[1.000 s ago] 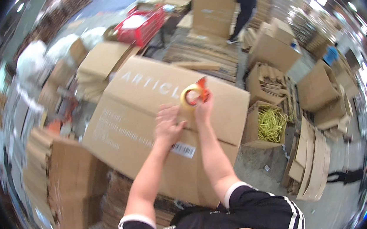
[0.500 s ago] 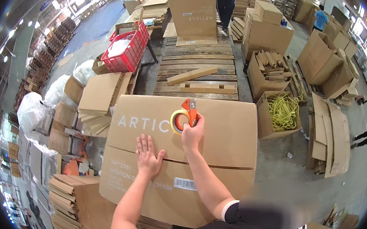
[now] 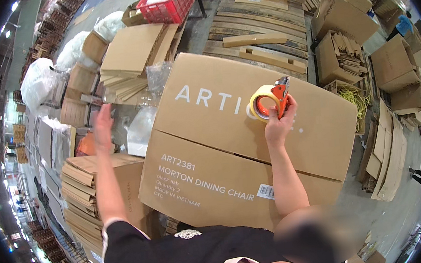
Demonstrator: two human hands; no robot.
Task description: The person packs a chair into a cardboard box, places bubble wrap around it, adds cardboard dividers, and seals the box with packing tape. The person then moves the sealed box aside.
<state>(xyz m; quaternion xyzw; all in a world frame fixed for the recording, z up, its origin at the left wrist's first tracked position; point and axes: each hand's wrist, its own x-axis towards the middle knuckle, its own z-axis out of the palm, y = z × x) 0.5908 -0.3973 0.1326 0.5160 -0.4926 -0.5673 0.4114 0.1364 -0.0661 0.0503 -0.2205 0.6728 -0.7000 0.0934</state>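
A large closed cardboard carton (image 3: pixel 210 126), with white printing and a barcode label, lies in front of me; a seam runs across its top. Above its far half, my right hand (image 3: pixel 280 121) is closed around an orange tape dispenser (image 3: pixel 281 94) loaded with a roll of yellowish tape (image 3: pixel 257 96). My left hand (image 3: pixel 103 128) is off the carton, raised beyond its left edge with fingers stretched out and slightly blurred. It holds nothing. Below it stands a carton packed with folded cardboard (image 3: pixel 78 188).
Flat cardboard sheets (image 3: pixel 131 51) are stacked at the far left, near a red plastic crate (image 3: pixel 169 7). Wooden pallets (image 3: pixel 241 23) with cardboard strips lie ahead. To the right are a box of yellow strapping (image 3: pixel 353 100) and leaning flattened cardboard (image 3: pixel 383 154).
My left hand has lifted off the carton and swung out to the left. The right hand still holds the tape dispenser over the carton. The view has shifted left and down.
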